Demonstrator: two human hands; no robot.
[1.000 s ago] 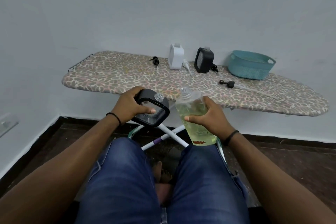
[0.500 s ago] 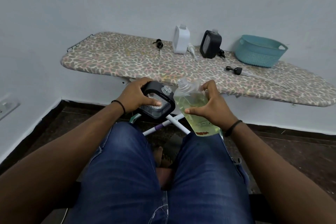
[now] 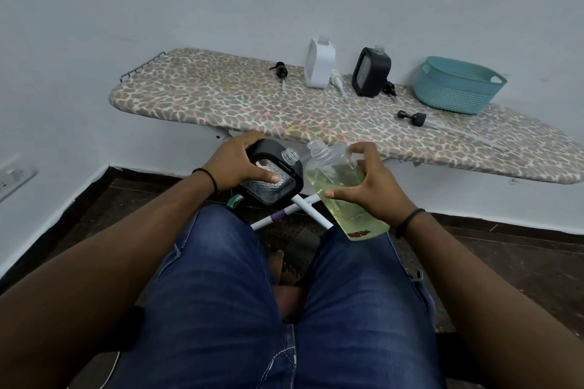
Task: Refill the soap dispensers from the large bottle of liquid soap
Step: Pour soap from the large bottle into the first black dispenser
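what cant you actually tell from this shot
- Soap level in the black dispenser gripped by the left hand: head view, thumb and textured window hide it.
- Large soap bottle label: right hand covers it.
- Basket contents: its wall blocks them.
- Whether soap flows: necks too small.

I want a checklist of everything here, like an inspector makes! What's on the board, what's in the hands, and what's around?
Surface: patterned ironing board against a pale wall.
Job's things: large soap bottle with yellow liquid, tilted, cap off; black dispenser, open neck beside the bottle's mouth; white dispenser and second black dispenser upright on the board, pumps off.
Clutter: loose pumps; black cap; teal basket.
Hands: left hand holds the black dispenser; right hand holds the bottle.
Cables: nothing seen.
Surroundings: dark floor, wall socket at left.
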